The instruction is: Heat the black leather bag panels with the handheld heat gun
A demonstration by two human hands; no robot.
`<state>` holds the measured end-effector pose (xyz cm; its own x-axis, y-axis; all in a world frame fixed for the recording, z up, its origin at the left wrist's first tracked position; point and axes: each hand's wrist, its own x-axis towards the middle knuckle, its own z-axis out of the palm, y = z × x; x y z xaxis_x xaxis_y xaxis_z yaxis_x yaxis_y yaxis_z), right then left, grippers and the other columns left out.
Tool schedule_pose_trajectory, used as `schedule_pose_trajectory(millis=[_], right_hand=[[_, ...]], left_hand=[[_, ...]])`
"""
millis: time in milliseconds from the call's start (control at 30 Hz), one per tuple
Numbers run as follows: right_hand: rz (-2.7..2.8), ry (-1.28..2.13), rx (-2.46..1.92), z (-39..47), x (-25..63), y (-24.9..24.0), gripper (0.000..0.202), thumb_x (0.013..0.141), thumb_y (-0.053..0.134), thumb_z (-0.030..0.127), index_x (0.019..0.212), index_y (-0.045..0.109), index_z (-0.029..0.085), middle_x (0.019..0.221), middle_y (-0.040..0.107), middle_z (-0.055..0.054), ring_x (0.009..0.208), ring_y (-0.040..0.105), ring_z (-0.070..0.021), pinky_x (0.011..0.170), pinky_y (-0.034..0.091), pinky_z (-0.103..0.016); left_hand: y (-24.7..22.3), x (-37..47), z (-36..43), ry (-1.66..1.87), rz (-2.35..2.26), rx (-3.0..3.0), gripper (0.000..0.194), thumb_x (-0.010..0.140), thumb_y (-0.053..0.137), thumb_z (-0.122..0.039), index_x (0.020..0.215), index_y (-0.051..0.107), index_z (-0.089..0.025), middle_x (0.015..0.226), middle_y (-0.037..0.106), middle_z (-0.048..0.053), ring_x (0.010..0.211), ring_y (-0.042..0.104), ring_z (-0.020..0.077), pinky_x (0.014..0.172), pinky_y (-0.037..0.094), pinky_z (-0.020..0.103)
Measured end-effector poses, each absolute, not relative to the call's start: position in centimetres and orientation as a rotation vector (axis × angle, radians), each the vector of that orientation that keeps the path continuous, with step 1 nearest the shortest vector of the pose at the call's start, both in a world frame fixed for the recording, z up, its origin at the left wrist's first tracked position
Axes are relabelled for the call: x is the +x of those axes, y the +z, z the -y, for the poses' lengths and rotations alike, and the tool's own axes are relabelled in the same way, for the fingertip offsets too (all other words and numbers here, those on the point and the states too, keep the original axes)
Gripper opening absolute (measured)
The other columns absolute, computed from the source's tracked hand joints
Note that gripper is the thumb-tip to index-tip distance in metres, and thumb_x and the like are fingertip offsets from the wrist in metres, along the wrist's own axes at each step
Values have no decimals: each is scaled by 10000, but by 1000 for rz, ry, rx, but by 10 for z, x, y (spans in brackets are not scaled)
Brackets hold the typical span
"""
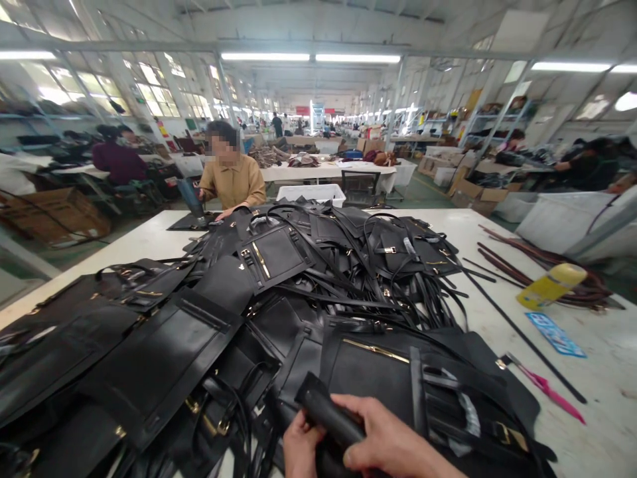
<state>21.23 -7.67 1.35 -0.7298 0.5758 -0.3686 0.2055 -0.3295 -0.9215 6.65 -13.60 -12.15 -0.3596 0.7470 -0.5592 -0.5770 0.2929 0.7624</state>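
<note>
Panel (332, 413) of black leather-look stuff, rolled up, held over the heap toward the near edge of the surface (604, 378). Left hand (303, 443) pinches one side, right hand (381, 435) is curled round the other, probably so it won't spring open. Bag pieces (279, 255) crowd both hands; yellow bottle (552, 285) lies toward the right edge.

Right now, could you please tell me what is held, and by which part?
A curved black piece: the left hand holds its left side, the right hand its right.
</note>
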Motion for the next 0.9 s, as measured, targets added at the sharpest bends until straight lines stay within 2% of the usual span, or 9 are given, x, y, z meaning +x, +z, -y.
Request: schedule_pose_trajectory(millis=[67, 167, 267, 333, 433, 500, 633, 733, 900], right_hand=[[1605, 2069, -998, 76, 209, 14, 725, 541, 595, 39, 1211, 450, 273, 733, 584, 66, 422, 431, -29, 335, 335, -84], [1498, 2025, -1067, 72, 224, 18, 738, 574, 578, 66, 1252, 378, 276, 789, 588, 48, 403, 440, -34, 319, 342, -106], [1359, 1923, -1235, 71, 259, 15, 735, 604, 551, 107, 1281, 308, 257, 889, 590, 5, 398, 479, -50, 324, 384, -148], [1273, 1822, -1367, 75, 285, 9, 759, 610, 548, 147, 1304, 254, 239, 889, 590, -14, 402, 505, -69, 327, 403, -173], [1172, 1707, -1490, 87, 323, -4, 816, 613, 560, 227, 1331, 174, 184, 767, 600, -10, 384, 512, -93, 330, 410, -200], [1120, 1650, -1517, 96, 344, -9, 851, 628, 575, 293, 1339, 133, 139, 655, 593, 8, 359, 492, -99, 341, 414, -217], [1008, 1480, -1533, 109, 378, 1, 904, 650, 604, 420, 1339, 107, 111, 567, 588, 13, 357, 478, -122, 351, 415, -242], [922, 1325, -1582, 112, 399, 25, 911, 654, 612, 459, 1348, 115, 140, 494, 569, 29, 358, 491, -151, 364, 419, -263], [854, 1086, -1647, 116, 430, 58, 924, 616, 646, 479, 1345, 192, 140, 514, 572, 21, 394, 524, -175, 409, 451, -295]], left_hand=[[-120, 58, 136, 1303, -1352, 236, 366, 468, 665, -150, 831, 620, -170, 511, 602, -36, 442, 511, 115, 464, 371, 221], [-99, 43, 127, 1218, -1264, 264, 384, 541, 655, -254, 910, 605, -162, 614, 629, 2, 501, 524, 120, 498, 395, 234], [-63, 32, 107, 1184, -1184, 341, 560, 615, 627, -294, 1147, 463, -239, 714, 626, -10, 603, 549, 125, 560, 416, 243], [-46, 29, 87, 1090, -1222, 447, 622, 624, 632, -310, 1200, 399, -283, 658, 593, -45, 548, 517, 102, 515, 386, 218], [-41, 35, 52, 878, -1346, 608, 383, 590, 652, -375, 911, 604, -173, 502, 524, -49, 465, 473, 95, 482, 367, 217], [-45, 49, 29, 807, -1361, 681, 272, 535, 685, -362, 660, 615, -131, 488, 549, -12, 482, 508, 122, 510, 396, 247], [-29, 86, -19, 796, -1334, 798, 223, 466, 692, -243, 632, 625, -110, 485, 600, 30, 517, 570, 195, 587, 443, 340], [36, 96, -61, 884, -1278, 979, 283, 490, 664, -220, 737, 645, -82, 533, 626, 20, 550, 583, 196, 628, 451, 357], [215, 77, -96, 1171, -1389, 1707, 427, 623, 574, -259, 965, 583, -2, 652, 618, -37, 635, 582, 148, 688, 430, 389]])
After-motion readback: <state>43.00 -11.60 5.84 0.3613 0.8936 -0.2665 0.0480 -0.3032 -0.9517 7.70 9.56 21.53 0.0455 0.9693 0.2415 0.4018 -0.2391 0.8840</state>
